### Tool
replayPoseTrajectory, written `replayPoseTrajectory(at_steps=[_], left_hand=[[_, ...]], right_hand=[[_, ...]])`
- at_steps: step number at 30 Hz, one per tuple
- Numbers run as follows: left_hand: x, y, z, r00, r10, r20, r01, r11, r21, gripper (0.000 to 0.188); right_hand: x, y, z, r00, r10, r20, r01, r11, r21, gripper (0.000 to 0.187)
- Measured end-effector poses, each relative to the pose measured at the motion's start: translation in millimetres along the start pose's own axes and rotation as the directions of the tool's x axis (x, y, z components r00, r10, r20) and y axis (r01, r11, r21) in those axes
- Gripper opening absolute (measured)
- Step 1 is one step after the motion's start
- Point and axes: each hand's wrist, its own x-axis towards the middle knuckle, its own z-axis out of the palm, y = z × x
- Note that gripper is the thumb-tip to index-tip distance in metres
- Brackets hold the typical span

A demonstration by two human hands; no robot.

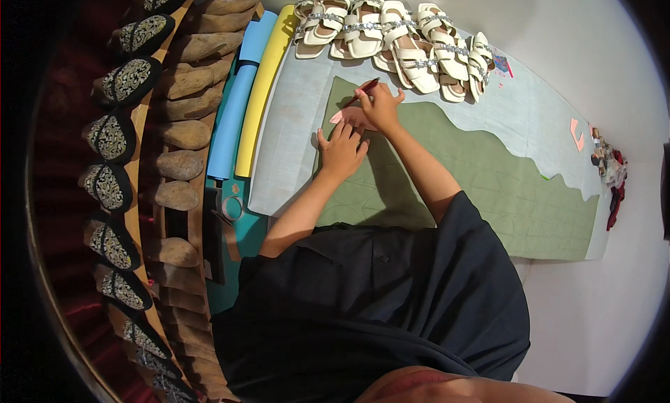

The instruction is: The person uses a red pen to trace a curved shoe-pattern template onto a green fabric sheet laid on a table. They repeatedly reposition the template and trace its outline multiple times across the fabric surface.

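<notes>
Far left: rack of wooden shoe lasts [183,134], embroidered black uppers [112,134] along its edge. Next: rolled blue foam [234,103] and yellow foam [264,89]. Centre: my left hand [342,150] flat, fingers spread, pressing green sheet [488,187] beside pink paper pattern [352,117]. My right hand [380,104] grips red pen [361,90], tip at pattern edge. Above: row of cream sandals [398,33]. Right: white table [614,291].

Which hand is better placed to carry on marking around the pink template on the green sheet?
Right. The right hand holds the red pen at the pink template on the green sheet; the left hand lies flat beside it.
</notes>
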Motion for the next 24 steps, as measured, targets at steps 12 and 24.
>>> replayPoseTrajectory(at_steps=[12,24], left_hand=[[25.9,-31.6,-25.2,0.953,0.258,0.158,-0.268,0.962,0.049,0.043],[108.9,-53.6,-46.6,0.707,0.594,0.384,-0.664,0.744,0.070,0.023]], right_hand=[[-53.4,35.8,-36.5,0.975,0.091,-0.202,-0.099,0.995,-0.026,0.012],[-97.6,14.2,-58.6,0.960,0.045,-0.276,-0.042,0.999,0.019,0.010]])
